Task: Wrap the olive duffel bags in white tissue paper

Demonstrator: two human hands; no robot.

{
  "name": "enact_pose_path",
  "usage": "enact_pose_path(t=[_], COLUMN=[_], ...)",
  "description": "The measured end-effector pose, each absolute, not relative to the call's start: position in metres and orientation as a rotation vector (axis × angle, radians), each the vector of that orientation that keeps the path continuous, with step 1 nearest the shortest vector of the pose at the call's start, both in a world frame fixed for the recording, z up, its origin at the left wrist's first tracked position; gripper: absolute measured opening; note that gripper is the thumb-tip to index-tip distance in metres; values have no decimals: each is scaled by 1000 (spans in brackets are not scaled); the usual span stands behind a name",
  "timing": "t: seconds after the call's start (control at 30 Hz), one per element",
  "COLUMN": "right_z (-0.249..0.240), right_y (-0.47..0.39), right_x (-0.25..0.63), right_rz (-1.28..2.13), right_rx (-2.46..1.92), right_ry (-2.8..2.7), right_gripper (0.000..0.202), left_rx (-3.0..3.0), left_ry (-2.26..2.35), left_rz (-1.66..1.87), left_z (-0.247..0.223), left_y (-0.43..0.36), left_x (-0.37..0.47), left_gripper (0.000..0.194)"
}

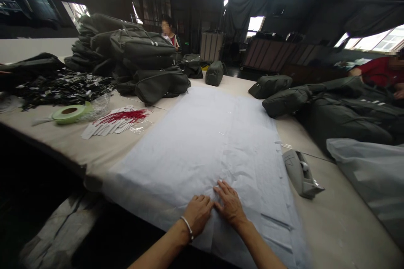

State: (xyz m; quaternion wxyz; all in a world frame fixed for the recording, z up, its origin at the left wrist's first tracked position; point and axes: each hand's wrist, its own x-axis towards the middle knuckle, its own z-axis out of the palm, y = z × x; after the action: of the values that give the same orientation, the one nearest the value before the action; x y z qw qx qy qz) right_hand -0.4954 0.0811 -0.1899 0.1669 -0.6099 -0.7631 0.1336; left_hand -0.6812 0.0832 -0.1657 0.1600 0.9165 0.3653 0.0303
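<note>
Near the table's front edge, the left hand (197, 212) and right hand (230, 204) are pressing flat, fingers loosely spread, on the thin paper sheet (195, 147); uneven pushing could be creasing or tearing it.

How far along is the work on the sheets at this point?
Done: a stack of pale paper sheets lies spread flat on the table. In hand: the left hand and right hand press on its near edge. Left: nothing lies on the sheets yet; the green bags are piled beyond, the tape dispenser beside.
</note>
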Motion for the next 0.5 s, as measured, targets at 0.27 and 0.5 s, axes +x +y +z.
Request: enact_pose_path(t=[0.27, 0.5], right_z=[-141, -112], right_y=[74, 69], right_x=[-345, -143], right_rz=[219, 196], right_rx=[-1734, -2187], right_ry=[-1534, -809], right_gripper=[44, 48], left_rx=[2572, 2433], left_ry=[1170, 1293], left_rz=[-115, -249], left_z=[-159, -155], left_y=[91, 95], left_x=[-669, -663], left_gripper=[21, 42])
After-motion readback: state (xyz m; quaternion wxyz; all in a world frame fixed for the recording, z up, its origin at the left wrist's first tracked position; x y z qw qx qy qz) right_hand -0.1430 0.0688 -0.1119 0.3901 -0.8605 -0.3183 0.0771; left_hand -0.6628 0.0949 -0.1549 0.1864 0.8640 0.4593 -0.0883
